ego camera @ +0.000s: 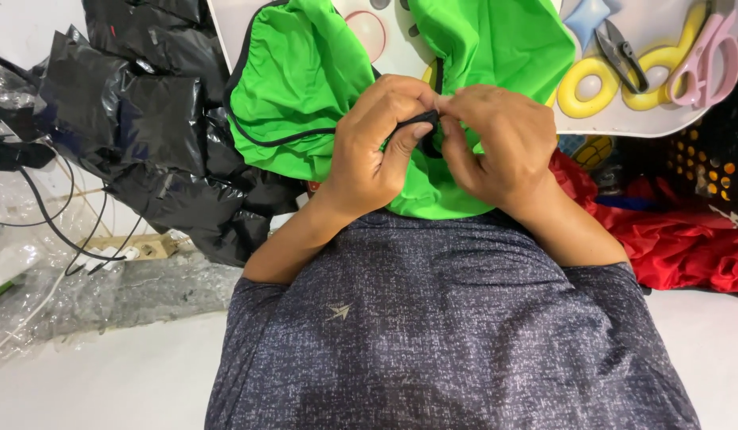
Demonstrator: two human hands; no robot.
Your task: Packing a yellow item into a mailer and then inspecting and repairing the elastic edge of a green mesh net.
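Right in the middle, a green cloth (305,87) with black trim lies bunched up on the tabletop (624,119), and its near edge hangs down to the person's grey shirt (449,318). Both hands meet over this cloth. The left hand (377,147) pinches a small black bit (421,123) of the cloth between thumb and fingers (405,99). The right hand (500,143) pinches the same black bit from the other side, with its fingers pressed close together. The two hands touch at the fingertips.

Up on the tabletop, to the right of the cloth, lie yellow rings (592,87), small dark snips (624,56) and pink scissors (711,60). A red cloth (679,239) lies in a heap below the tabletop on the right, just beside a dark crate (707,163) with holes. On the left sit black bags (154,119) in a pile, with black cables (58,223), a power strip (134,248) and clear plastic wrap (35,295) near them.
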